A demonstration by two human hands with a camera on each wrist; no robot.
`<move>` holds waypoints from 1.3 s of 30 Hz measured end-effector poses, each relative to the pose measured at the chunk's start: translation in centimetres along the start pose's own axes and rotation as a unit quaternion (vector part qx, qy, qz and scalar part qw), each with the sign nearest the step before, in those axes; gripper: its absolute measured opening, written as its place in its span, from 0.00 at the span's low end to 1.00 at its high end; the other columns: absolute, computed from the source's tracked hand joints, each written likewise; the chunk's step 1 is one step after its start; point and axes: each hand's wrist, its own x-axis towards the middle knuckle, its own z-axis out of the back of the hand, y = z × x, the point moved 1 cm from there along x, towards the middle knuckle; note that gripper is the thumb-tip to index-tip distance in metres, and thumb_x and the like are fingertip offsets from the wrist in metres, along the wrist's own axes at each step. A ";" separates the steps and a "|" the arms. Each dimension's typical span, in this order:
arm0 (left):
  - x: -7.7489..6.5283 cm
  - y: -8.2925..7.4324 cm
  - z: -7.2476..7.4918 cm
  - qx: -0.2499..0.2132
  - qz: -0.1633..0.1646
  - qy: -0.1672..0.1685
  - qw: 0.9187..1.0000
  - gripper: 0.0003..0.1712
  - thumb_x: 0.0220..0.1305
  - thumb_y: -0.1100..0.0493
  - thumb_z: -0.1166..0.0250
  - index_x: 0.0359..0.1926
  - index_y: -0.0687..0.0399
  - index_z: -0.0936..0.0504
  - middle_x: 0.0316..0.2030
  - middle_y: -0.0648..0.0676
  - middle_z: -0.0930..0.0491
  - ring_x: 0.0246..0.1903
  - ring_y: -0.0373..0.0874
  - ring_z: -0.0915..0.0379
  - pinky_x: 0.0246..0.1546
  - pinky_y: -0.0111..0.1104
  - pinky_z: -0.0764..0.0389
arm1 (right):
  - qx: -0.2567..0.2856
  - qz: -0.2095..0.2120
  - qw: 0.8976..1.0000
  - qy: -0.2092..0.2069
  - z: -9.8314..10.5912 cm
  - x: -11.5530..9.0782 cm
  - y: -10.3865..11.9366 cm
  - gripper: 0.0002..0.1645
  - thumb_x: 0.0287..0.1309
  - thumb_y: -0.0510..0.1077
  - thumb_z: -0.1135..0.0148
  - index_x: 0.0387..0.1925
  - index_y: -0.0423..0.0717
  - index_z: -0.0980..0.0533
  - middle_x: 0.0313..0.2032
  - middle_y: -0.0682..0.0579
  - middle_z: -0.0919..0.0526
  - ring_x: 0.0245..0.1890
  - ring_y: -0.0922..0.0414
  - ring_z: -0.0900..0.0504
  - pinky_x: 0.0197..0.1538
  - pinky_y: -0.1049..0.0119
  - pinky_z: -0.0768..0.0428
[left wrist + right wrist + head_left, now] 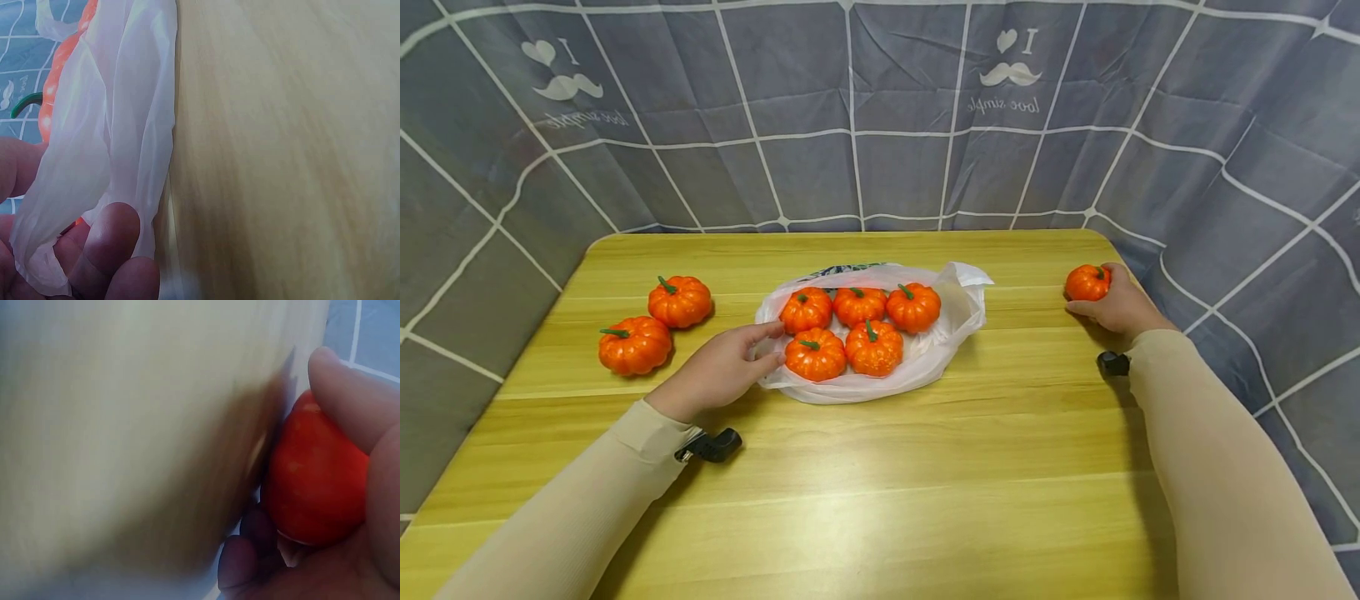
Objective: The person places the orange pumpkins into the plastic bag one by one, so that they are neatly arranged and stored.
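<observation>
My right hand point(1122, 304) grips a small orange pumpkin point(1087, 283) with a green stem, close over the table's right end. In the right wrist view, thumb and fingers curl round the same pumpkin point(315, 478). At the middle, my left hand point(722, 371) holds the left edge of a white plastic bag point(917, 375). The left wrist view shows the thin plastic point(134, 112) running between its fingers. Several pumpkins lie in the open bag in two rows; the front-left pumpkin point(815, 355) is right by my left fingertips.
Two more pumpkins stand left of my left arm, a rear pumpkin point(679, 302) and a front pumpkin point(635, 346). All rest on a wooden table point(880, 492). Grey checked cloth point(910, 100) hangs behind the table and along both sides.
</observation>
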 end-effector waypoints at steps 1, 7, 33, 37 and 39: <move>0.0 0.0 0.0 0.000 0.000 0.000 1.000 0.35 0.79 0.46 0.41 0.78 0.57 0.33 0.75 0.61 0.29 0.76 0.63 0.38 0.75 0.61 0.36 | 0.003 0.001 1.000 0.000 0.0 0.1 0.0 0.66 0.68 0.55 0.32 0.80 0.30 0.68 0.69 0.15 0.44 0.67 0.23 0.37 0.74 0.29 0.40; 0.0 0.1 0.0 -0.001 0.003 -0.003 1.000 0.35 0.78 0.47 0.40 0.78 0.57 0.33 0.75 0.62 0.29 0.76 0.63 0.37 0.75 0.61 0.36 | 0.021 0.002 1.000 -0.004 -0.4 0.7 -0.3 0.66 0.67 0.51 0.31 0.79 0.30 0.68 0.70 0.15 0.46 0.69 0.23 0.39 0.76 0.31 0.42; -0.2 -0.3 -0.1 0.002 -0.007 -0.008 1.000 0.35 0.79 0.47 0.41 0.78 0.58 0.32 0.73 0.62 0.27 0.74 0.63 0.34 0.73 0.60 0.33 | 0.047 0.000 0.999 -0.012 -0.7 0.5 -0.4 0.63 0.66 0.43 0.31 0.79 0.30 0.68 0.72 0.16 0.50 0.71 0.23 0.42 0.77 0.31 0.43; -0.2 -0.2 -0.1 0.000 -0.004 -0.004 1.000 0.35 0.79 0.47 0.41 0.78 0.57 0.32 0.74 0.62 0.28 0.74 0.63 0.35 0.73 0.61 0.33 | 0.036 -0.001 0.999 -0.010 -0.7 0.5 -0.3 0.64 0.67 0.46 0.31 0.79 0.30 0.68 0.72 0.16 0.49 0.70 0.23 0.41 0.76 0.31 0.42; -0.1 -0.1 -0.1 0.001 -0.003 -0.002 1.000 0.35 0.79 0.47 0.41 0.78 0.57 0.32 0.74 0.62 0.28 0.75 0.63 0.35 0.73 0.61 0.33 | 0.032 0.001 0.999 -0.010 -0.6 0.5 0.1 0.65 0.67 0.49 0.31 0.80 0.31 0.68 0.72 0.16 0.48 0.70 0.24 0.40 0.75 0.31 0.41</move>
